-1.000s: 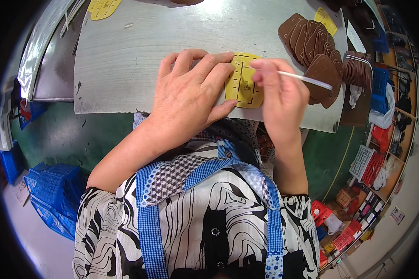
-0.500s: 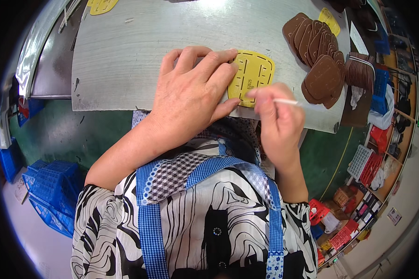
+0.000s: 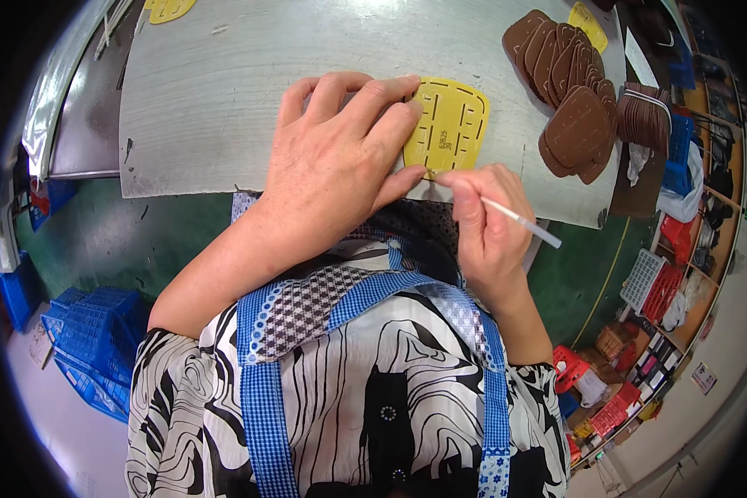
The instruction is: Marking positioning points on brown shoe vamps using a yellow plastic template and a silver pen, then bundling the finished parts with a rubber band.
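Observation:
A yellow slotted template [image 3: 450, 124] with rounded corners lies near the front edge of the grey work board [image 3: 216, 108]. My left hand [image 3: 336, 137] rests with fingers spread, its fingertips and thumb pressing on the template's left side. My right hand [image 3: 494, 216] pinches a thin white pen-like stick [image 3: 519, 218], whose tip meets the template's lower edge beside my left thumb. Whether a brown piece lies under the template is hidden. To the right, several brown leather-like pieces [image 3: 577, 133] lie fanned in an overlapping pile.
A tied bundle of brown pieces [image 3: 643, 120] stands beyond the board's right edge. Other yellow templates [image 3: 588, 26] lie at the far corners. Blue crates [image 3: 95, 344] sit on the floor at left; shelves with red baskets [image 3: 614, 413] line the right.
My right hand has moved slightly down and left, taking the stick's tip along the template's lower edge. The left hand keeps its hold on the template.

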`<state>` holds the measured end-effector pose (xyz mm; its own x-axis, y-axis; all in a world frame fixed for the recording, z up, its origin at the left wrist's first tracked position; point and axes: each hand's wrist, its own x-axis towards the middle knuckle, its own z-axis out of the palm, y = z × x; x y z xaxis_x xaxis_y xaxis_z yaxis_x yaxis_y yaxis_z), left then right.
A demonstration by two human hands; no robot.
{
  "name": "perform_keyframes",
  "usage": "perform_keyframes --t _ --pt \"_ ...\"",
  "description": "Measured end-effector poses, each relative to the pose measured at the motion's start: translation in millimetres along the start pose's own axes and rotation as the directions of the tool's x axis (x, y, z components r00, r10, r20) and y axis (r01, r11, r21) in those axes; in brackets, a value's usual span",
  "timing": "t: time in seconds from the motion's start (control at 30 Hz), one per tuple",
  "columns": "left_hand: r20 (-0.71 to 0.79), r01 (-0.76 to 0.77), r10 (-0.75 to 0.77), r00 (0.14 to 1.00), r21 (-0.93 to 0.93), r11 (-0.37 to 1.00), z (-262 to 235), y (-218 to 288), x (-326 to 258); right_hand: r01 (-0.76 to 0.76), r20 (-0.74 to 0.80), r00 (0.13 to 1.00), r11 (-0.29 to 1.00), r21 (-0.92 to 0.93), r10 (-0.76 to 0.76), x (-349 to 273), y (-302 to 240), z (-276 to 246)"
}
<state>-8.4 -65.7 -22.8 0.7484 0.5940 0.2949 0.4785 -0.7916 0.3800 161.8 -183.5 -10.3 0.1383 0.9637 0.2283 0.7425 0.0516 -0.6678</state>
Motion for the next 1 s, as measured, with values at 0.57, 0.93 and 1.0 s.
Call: perform_keyframes --t 0.57,0.93,1.0 --pt "0.035 -0.013 0.012 0.999 0.035 0.999 -1 3 -1 -0.061 -0.110 0.992 0.997 -0.040 0.057 18 14 -3" --pt "0.028 -0.026 0.025 0.999 0.037 0.999 0 2 0 -0.075 0.000 0.997 0.993 0.088 0.076 7 -1 -7" --pt "0.032 -0.027 0.025 0.999 0.039 0.999 -1 3 1 -0.095 -0.084 0.990 0.968 0.232 0.117 17 16 -9"
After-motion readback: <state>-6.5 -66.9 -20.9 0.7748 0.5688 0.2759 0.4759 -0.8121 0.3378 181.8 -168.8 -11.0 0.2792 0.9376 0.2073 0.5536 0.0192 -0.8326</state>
